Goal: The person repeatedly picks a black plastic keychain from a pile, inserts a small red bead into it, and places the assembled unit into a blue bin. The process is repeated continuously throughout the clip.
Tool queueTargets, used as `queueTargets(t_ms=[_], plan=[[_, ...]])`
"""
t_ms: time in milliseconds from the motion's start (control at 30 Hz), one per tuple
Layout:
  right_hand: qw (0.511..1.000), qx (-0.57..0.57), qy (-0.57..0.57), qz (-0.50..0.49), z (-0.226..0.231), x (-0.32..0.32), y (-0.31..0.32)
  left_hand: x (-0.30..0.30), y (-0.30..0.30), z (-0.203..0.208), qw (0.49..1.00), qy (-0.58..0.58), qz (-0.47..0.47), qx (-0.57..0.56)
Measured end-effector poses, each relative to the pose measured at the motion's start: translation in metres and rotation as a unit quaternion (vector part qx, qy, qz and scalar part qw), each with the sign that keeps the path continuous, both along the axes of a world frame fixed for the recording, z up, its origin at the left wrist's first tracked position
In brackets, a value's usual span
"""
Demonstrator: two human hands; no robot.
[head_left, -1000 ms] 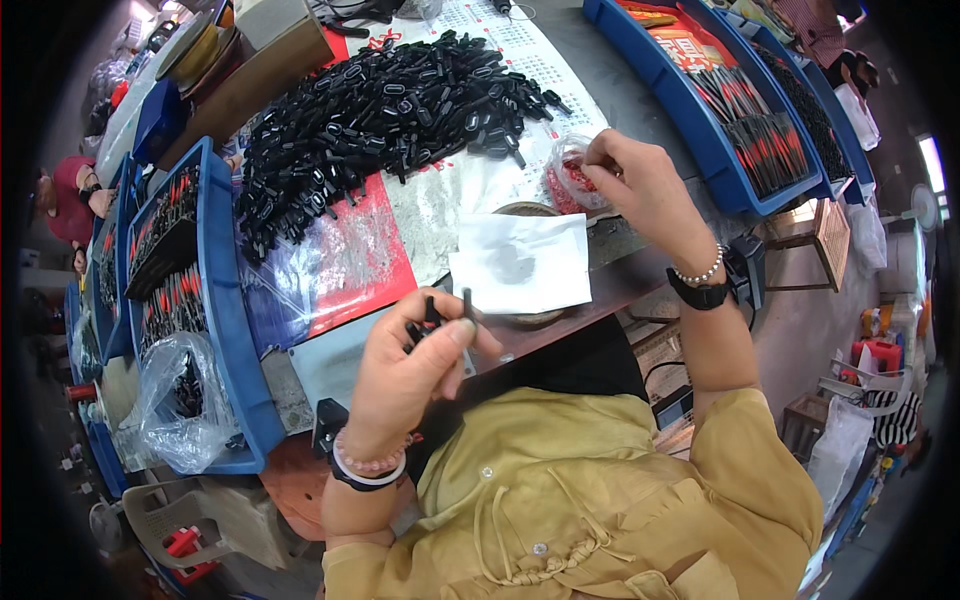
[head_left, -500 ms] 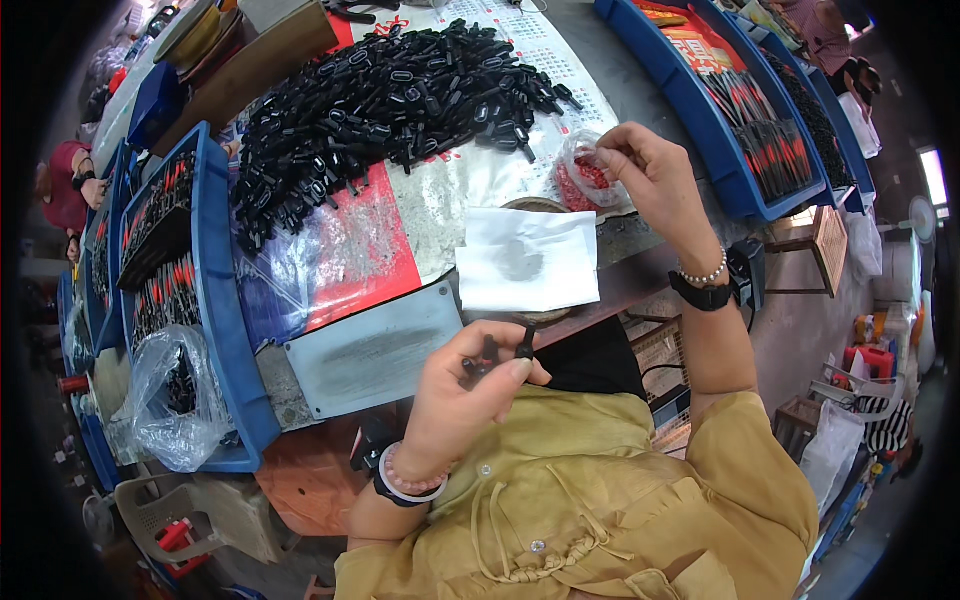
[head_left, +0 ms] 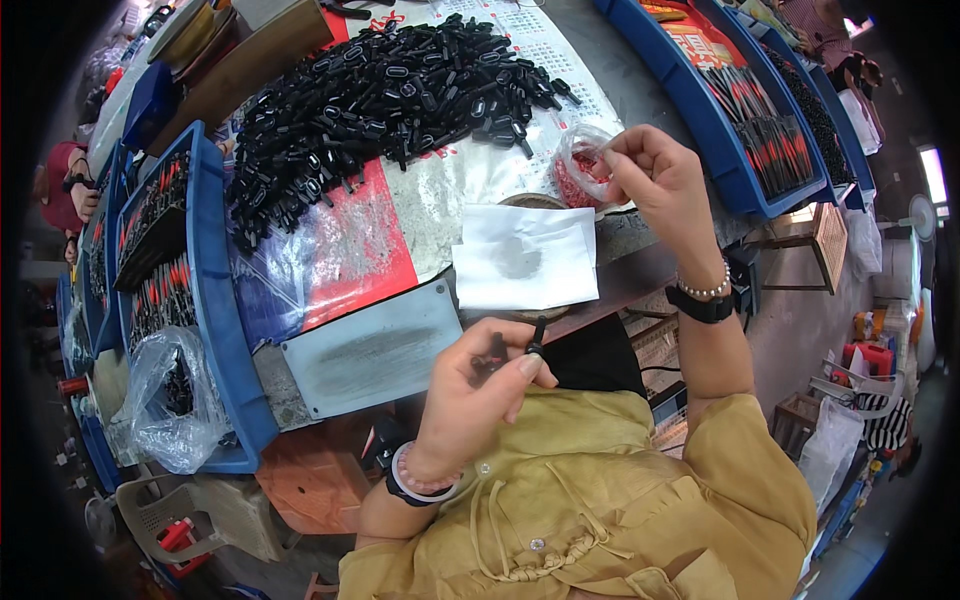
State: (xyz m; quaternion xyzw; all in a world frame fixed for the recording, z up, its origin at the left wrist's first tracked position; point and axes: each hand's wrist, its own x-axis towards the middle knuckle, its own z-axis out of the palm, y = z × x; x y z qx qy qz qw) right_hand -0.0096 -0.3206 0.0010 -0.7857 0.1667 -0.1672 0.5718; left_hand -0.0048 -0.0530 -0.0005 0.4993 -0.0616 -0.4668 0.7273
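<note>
My left hand (head_left: 478, 385) is closed near the table's front edge, in front of my body. Between its thumb and fingers a small black plastic part (head_left: 538, 334) stands upright, and more dark pieces show inside the curled fingers. My right hand (head_left: 660, 180) is at the rim of a clear plastic bag (head_left: 577, 150) of tiny red pieces (head_left: 580, 182). Its thumb and forefinger are pinched together; whatever is between them is too small to make out. White paper sheets (head_left: 525, 285) with a grey smudge lie between the hands. Behind them spreads a big heap of black plastic parts (head_left: 390, 95).
A grey-blue plate (head_left: 372, 352) lies along the front edge. Blue trays (head_left: 215, 290) of black-and-red parts stand at the left, one with a clear bag (head_left: 180, 410). Another blue tray (head_left: 690, 110) holds similar parts at the right. A co-worker's arm (head_left: 82, 195) shows far left.
My right hand has shifted slightly right, still pinched at the bag of red pieces. My left hand has moved a little to the right, keeping the black parts.
</note>
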Motion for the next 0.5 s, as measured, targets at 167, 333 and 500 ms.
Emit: queueTargets(t_ms=[167,333,500], plan=[[0.997,0.065,-0.012,0.034,0.000,-0.007,0.013,0.000,-0.003,0.001,1.000,-0.007,-0.012,-0.022],[0.995,0.097,-0.016,-0.004,-0.007,0.006,-0.010,-0.002,-0.003,0.002,0.999,-0.006,-0.020,-0.026],[0.993,0.119,-0.003,-0.009,-0.010,0.006,-0.027,-0.002,-0.003,0.001,1.000,0.004,-0.021,-0.020]])
